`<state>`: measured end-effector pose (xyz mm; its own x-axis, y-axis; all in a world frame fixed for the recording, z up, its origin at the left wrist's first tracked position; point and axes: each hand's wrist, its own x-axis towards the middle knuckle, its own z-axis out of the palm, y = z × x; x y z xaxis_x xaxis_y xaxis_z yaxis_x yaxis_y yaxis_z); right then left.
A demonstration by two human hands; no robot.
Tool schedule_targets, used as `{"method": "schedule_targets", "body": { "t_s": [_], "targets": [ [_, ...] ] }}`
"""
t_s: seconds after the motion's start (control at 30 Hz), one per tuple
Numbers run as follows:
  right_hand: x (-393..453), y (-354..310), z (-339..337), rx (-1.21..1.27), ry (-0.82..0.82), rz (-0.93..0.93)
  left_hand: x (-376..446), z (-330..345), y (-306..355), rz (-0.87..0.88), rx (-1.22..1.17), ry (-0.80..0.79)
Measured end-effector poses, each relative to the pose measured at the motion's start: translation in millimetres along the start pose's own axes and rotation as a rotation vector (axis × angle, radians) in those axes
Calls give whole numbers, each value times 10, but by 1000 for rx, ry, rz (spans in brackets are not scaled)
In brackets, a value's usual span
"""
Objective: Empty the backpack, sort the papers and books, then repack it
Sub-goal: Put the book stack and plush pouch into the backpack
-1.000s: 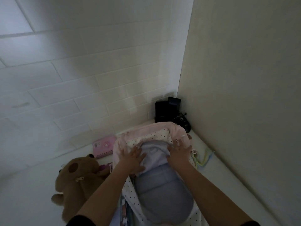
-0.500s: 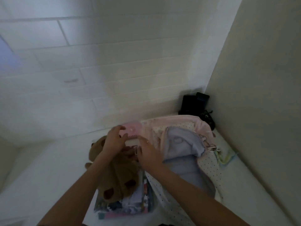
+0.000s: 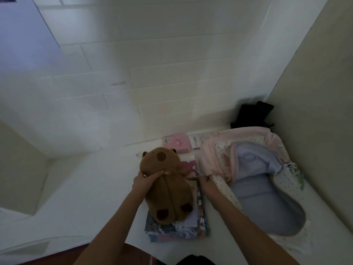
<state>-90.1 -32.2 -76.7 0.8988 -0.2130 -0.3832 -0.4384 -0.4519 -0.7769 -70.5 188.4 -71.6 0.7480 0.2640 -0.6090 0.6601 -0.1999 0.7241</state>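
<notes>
Item count on the white table (image 3: 86, 188)

Showing in view: one brown plush bear (image 3: 168, 186), lying on one stack of books (image 3: 177, 226) near the front edge; one pink notebook (image 3: 176, 143) and one barcoded white slip (image 3: 195, 141) sitting at the back edge; one pink backpack (image 3: 254, 178) occupying the right side; one black object (image 3: 250, 116) standing in the back right corner; two hands.

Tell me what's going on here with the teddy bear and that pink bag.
A person is at a white table. Their left hand grips a brown plush bear that lies on a stack of books. Their right hand is beside the bear, at the edge of the open pink backpack; what it holds is unclear. A pink notebook lies farther back by the wall.
</notes>
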Motion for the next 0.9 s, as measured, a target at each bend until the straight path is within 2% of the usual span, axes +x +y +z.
{"method": "schedule_targets", "body": {
  "t_s": [0.03, 0.1, 0.13, 0.2, 0.27, 0.4, 0.47, 0.63, 0.77, 0.9],
  "targets": [
    [-10, 47, -4, 16, -150, 66, 39, 28, -29, 58, 80, 19],
    [-41, 88, 35, 134, -295, 84, 29, 78, -23, 167, 204, 17],
    [-98, 99, 88, 153, -307, 48, 7, 109, -3, 211, 250, -8],
    [-109, 179, 207, 195, -292, 95, -46, 180, 42, 279, 388, -67],
    [-114, 200, 264, 278, -299, 143, -9, 258, 4, 270, 475, -83],
    [-147, 127, 227, 367, -247, 155, -35, 303, -138, 84, 193, 25],
    [-149, 96, 201, 440, -216, 206, -58, 279, -195, 24, 157, 69],
    [-70, 127, 161, 404, -166, 229, -19, 189, -249, -81, 64, -9],
    [-11, 137, 146, 428, -266, 287, 25, 140, -248, -159, 39, -86],
    [-12, 120, 140, 454, -378, 308, 3, 89, -279, -149, 19, -172]
  ]
}}
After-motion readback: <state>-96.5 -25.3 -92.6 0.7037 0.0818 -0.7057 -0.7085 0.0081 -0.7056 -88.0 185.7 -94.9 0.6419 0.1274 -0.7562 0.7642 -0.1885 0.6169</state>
